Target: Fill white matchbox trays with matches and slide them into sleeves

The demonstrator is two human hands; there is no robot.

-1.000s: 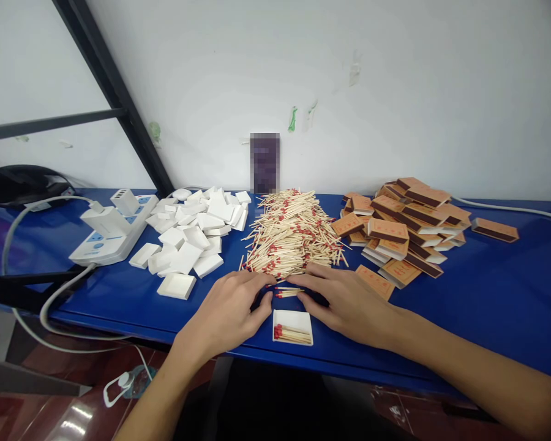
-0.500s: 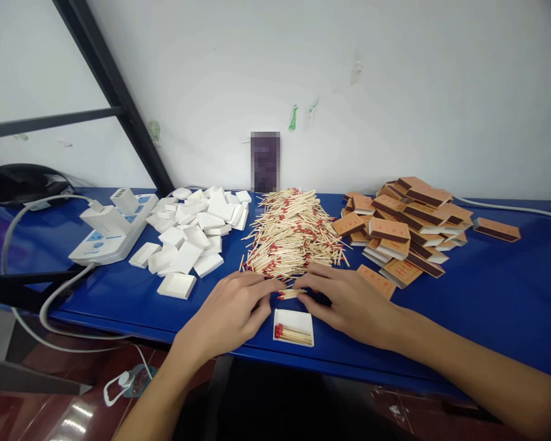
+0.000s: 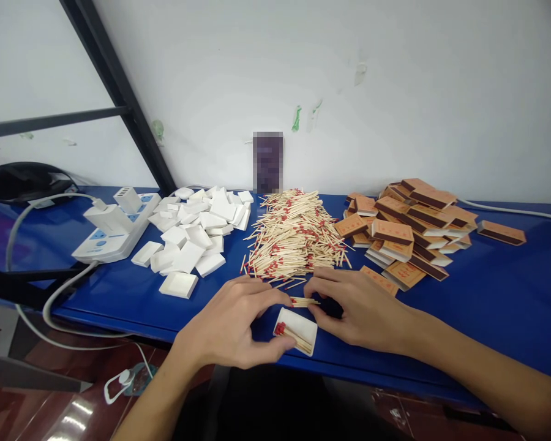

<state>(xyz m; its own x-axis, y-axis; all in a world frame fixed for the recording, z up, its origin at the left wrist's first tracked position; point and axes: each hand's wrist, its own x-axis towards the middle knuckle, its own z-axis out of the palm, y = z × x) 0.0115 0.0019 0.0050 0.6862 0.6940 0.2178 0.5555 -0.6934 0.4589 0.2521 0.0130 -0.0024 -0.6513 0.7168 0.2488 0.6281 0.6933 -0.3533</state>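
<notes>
A small bundle of matches (image 3: 304,302) with red heads to the left is pinched between the thumb and fingers of my right hand (image 3: 356,306). Just in front of it lies a white matchbox tray (image 3: 310,327), partly filled with matches and turned at an angle. My left hand (image 3: 239,321) spans that tray, thumb at its near left edge and index finger by its far edge, close to the bundle's heads. Behind both hands rises a big pile of loose matches (image 3: 298,236), a few lying apart at its front.
White empty trays (image 3: 183,257) are heaped on the left, beside a power strip (image 3: 114,236) with plugs and cables. Orange matchbox sleeves (image 3: 395,231) are stacked on the right of the blue table (image 3: 496,294). A pixelated dark object (image 3: 267,162) leans on the wall.
The right hand has drawn the bundle of matches slightly right and nearer. My left thumb has come down to the tray, which now sits rotated.
</notes>
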